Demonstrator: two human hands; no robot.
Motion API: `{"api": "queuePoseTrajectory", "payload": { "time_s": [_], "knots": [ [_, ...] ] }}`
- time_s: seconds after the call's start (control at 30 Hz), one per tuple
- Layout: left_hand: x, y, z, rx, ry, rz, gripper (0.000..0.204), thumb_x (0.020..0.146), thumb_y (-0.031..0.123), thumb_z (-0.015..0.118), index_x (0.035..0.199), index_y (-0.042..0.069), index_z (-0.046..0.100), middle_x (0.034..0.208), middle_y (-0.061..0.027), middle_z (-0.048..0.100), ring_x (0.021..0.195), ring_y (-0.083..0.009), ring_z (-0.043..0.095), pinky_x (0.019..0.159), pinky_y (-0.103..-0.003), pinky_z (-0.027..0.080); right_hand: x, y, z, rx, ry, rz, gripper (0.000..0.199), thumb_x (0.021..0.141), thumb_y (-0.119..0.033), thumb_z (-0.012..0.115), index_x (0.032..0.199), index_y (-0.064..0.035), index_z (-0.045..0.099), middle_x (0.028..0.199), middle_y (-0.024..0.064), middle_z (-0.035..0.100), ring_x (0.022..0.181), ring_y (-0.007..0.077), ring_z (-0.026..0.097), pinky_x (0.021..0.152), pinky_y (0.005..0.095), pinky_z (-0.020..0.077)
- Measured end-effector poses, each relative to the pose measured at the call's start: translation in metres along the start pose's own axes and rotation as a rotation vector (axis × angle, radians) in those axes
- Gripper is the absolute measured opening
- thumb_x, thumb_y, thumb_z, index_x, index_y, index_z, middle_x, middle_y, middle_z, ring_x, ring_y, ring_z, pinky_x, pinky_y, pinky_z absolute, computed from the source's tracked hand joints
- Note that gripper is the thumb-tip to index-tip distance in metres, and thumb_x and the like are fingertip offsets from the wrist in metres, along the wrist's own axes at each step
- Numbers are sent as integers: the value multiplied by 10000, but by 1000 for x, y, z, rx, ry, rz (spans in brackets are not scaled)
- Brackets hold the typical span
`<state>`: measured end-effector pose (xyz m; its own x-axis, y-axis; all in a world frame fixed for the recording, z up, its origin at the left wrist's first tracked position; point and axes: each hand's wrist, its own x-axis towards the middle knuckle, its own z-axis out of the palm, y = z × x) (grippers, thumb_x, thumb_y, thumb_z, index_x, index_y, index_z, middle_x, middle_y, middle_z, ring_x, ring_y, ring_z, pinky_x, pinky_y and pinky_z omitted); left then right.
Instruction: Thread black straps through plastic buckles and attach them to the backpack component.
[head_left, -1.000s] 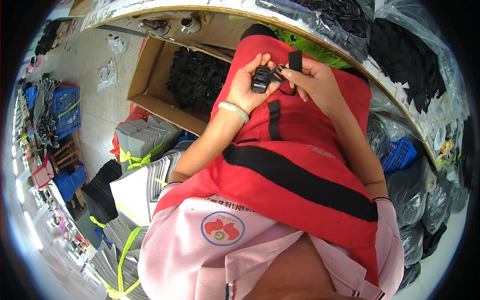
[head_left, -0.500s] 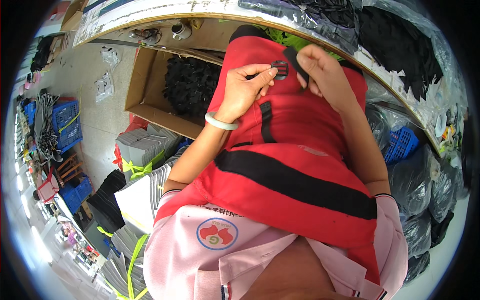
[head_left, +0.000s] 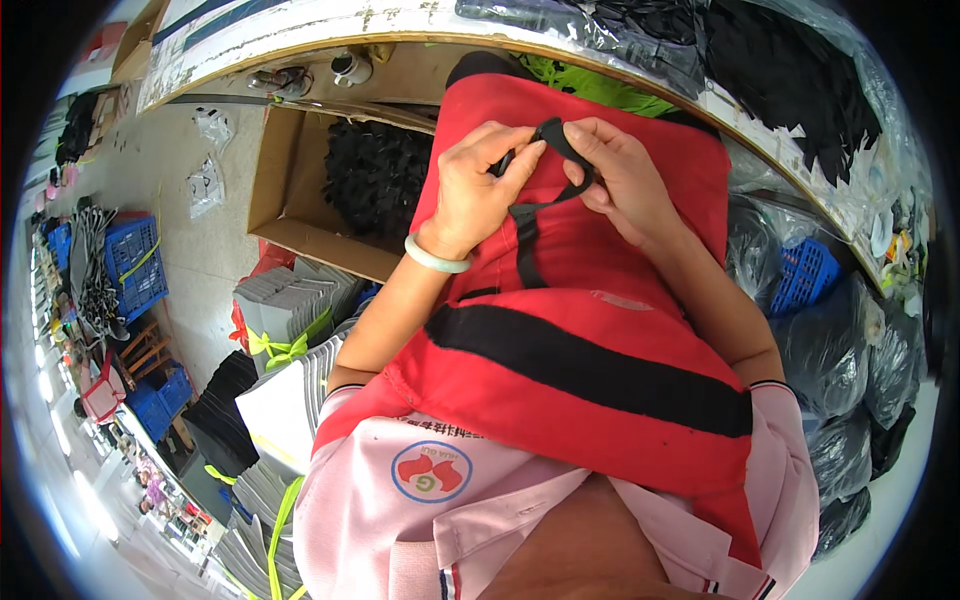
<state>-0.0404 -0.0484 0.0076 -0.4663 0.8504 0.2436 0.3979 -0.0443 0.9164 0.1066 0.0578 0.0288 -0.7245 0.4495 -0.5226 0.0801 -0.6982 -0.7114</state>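
Above the red apron on my lap, both hands meet at a small black plastic strap buckle. My left hand pinches the buckle between thumb and fingertips, which cover most of it. Another dark bit shows under its fingers; what it is I cannot make out. My right hand, closed too, grips a black webbing strap that curves against the buckle. Whether the strap runs through the slot is hidden. A black band lies on the apron below the hands.
Left of my lap stands an open cardboard box of black pieces. A worktable crosses ahead, with black strips at its right. Tied grey stacks are at my left, plastic-wrapped bundles and a blue basket at my right.
My right hand has come left and slightly down, bringing the strap onto the buckle. The strap now bends in a curve, and the buckle, plainly seen before, is mostly covered.
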Motion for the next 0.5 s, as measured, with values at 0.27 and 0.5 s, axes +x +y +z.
{"api": "queuePoseTrajectory", "payload": {
  "time_s": [0.27, 0.5],
  "knots": [
    [-1, 1, 1, 126, -73, 110, 142, 787, 41, 729, 905, -20, 682, 775, -113, 638, 670, -213, 624, 620, -292, 494, 7, 8, 1, -27, 29, -64, 196, 971, -266, 543, 971, -72, 568, 684, 4, 560, 481, 30, 382, 424, 168, 268],
    [8, -8, -12, -128, -114, 1, 131, 844, 105, 696, 910, -8, 690, 777, -72, 661, 580, -145, 589, 488, -266, 450, 8, -6, -5, -297, -22, -71, 215, 944, -247, 588, 1045, -60, 623, 741, -3, 602, 529, 30, 451, 454, 170, 326]
  ]
}}
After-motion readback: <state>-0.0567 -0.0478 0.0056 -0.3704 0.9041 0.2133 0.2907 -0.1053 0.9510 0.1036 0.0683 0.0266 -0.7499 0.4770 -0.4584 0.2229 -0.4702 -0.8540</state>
